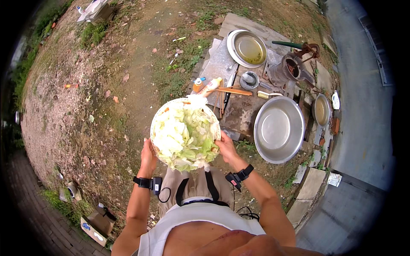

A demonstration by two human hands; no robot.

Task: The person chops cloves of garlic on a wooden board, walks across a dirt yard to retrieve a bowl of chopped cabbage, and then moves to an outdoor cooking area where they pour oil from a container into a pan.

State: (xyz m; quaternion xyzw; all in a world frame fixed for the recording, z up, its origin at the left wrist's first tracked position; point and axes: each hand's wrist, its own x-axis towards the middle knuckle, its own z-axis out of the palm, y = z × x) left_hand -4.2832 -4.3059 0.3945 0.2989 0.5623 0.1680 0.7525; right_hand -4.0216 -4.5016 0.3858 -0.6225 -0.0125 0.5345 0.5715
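I hold a round basket (159,114) heaped with pale green chopped cabbage (183,134) in front of my body, above bare dirt. My left hand (148,156) grips its left rim and my right hand (227,148) grips its right rim. Both wrists carry black bands with small devices. The basket hides part of my legs below it.
A large empty metal basin (279,129) sits on the ground to the right. Farther off lie a metal pan with yellowish liquid (247,48), a rusty hand pump (292,68), bottles (204,85), a knife (228,87), a small bowl (249,80) on stone slabs, and a cardboard box (96,222) lower left.
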